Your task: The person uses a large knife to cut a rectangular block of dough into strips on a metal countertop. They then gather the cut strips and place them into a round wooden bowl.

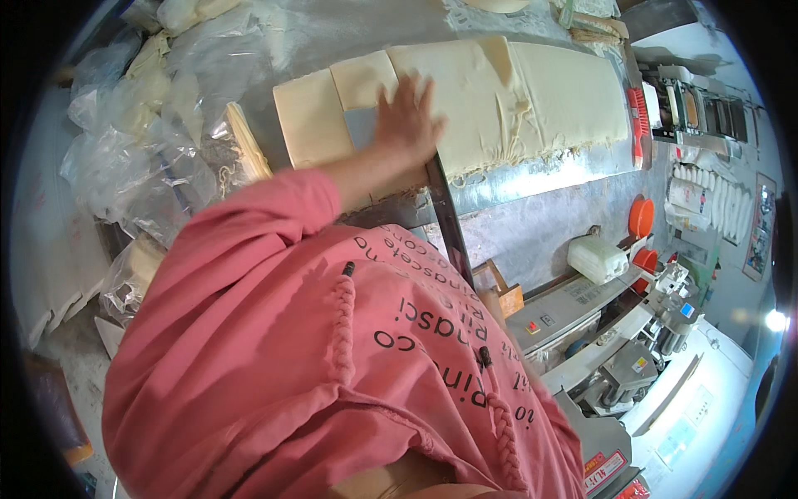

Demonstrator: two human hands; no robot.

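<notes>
Pale cream sheets of dough (pixel 461 91) lie along the metal table, cut or folded into several panels, with ragged strips along the near edge. Over the left part of the dough is my left hand (pixel 406 125), palm down, fingers spread, holding nothing visible; whether it touches the dough I cannot tell. Beside its wrist, a grey rectangular patch (pixel 361 126) shows between panels; blade or bare metal, I cannot tell. A long dark flat bar (pixel 450 220) runs from near that wrist toward my body, its near end hidden by my pink hoodie. My right hand is out of sight.
Clear plastic bags (pixel 125 125) heap at the left, near a stack of pale strips (pixel 248 141). A red brush (pixel 637 125) lies at the table's right end. Farther right are a white jug (pixel 597 259), orange-red basins (pixel 641 218) and machinery (pixel 628 370).
</notes>
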